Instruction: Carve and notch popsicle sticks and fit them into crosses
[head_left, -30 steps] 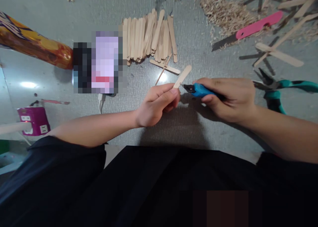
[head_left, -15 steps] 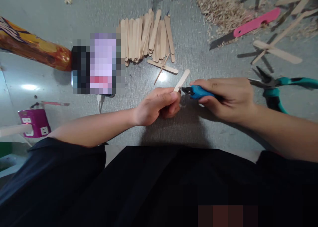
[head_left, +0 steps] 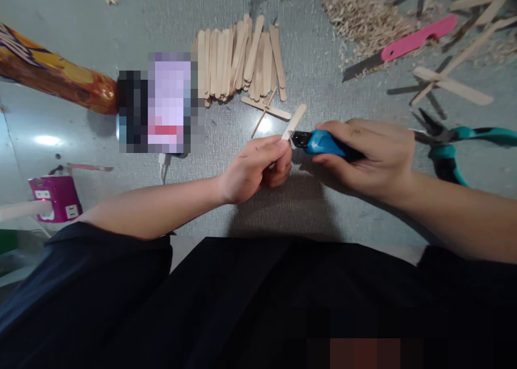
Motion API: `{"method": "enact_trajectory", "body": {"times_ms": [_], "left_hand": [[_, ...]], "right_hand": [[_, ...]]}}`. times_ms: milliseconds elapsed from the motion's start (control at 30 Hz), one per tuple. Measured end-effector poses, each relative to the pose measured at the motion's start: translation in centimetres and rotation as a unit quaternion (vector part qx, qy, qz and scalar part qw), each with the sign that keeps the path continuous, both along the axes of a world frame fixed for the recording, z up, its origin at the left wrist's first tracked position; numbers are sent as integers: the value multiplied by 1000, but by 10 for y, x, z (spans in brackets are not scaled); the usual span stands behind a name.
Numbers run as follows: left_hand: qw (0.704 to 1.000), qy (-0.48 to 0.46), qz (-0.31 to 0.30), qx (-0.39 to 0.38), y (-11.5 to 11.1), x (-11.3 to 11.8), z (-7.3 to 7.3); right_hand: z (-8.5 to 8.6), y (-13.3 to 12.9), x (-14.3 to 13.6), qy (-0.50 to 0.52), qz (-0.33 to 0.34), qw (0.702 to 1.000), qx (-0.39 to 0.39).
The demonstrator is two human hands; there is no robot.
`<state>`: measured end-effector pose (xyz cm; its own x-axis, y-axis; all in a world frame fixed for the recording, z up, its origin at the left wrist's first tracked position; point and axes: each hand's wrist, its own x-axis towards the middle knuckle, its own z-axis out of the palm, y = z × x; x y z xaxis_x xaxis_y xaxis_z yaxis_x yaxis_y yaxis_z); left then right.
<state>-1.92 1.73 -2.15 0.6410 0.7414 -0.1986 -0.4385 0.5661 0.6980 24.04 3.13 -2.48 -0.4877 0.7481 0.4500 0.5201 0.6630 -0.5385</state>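
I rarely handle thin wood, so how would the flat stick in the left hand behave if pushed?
The stick is probably light, being thin and narrow. It seems fairly stiff: its free end juts straight from the left hand. Being flat, it would likely slide, not roll.

Between the left hand (head_left: 258, 169) and the right hand (head_left: 369, 153) the way is closed: the blue-handled cutter (head_left: 321, 141) meets the upright-slanting craft stick (head_left: 297, 117) there. Beyond them a strip of bare tabletop (head_left: 313, 56) runs between the craft-stick pile (head_left: 236, 62) and the pink-handled blade (head_left: 420, 37) — a hand could pass, though wood shavings (head_left: 365, 19) crowd its far right. Crossed sticks (head_left: 278, 112) bar the direct path from left hand to pile; spread pliers (head_left: 442, 137) block the right, the phone (head_left: 169, 97) the left.
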Motion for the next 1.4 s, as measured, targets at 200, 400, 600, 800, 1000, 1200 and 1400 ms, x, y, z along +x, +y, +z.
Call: {"method": "enact_trajectory", "body": {"times_ms": [200,400,600,800,1000,1200,1400], "left_hand": [[1000,-7,12,-15,0,-1,3],[1000,-18,-19,-5,2,-4,4],[996,-14,-85,-32,6,-8,4],[985,-53,-145,-81,5,-9,6],[986,-36,-124,-105,2,-8,4],[987,-34,-113,-106,4,-8,5],[988,-25,-87,-123,7,-7,5]], "right_hand": [[7,0,3,-45,-7,998,-38],[13,-4,6,-81,14,995,-58],[8,-4,8,-90,23,994,-65],[-3,-1,3,-41,38,998,24],[-5,-5,4,-85,-7,996,21],[-1,-8,8,-109,-42,993,19],[1,-9,8,-126,-52,990,23]]}}
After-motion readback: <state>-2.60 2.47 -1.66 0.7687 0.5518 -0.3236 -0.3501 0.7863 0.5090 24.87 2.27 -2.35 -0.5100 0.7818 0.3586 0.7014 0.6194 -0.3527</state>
